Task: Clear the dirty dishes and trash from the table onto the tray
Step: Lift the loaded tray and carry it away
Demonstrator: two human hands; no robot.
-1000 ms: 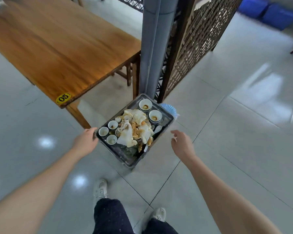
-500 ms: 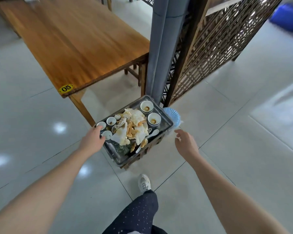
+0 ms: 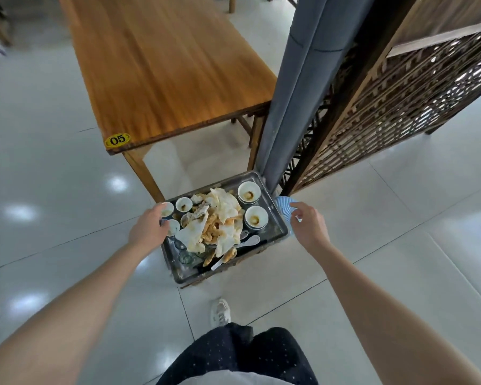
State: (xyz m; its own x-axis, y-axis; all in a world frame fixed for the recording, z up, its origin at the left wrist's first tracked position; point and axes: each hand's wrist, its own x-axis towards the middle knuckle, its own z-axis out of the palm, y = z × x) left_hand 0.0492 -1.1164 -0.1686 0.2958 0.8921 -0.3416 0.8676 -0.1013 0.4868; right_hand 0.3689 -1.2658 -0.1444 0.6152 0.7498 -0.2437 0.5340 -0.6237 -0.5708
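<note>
Tray (image 3: 179,270) heaped with crumpled napkins (image 3: 217,220); stained white cups (image 3: 256,217) around them.

Tray (image 3: 183,277) of bowls (image 3: 249,192) and napkins (image 3: 223,209) before the table (image 3: 161,65) (pillar (image 3: 297,93) just behind)

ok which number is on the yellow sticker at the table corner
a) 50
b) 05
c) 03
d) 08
b: the yellow sticker on the near corner of the wooden table reads 05 in black digits.
</note>
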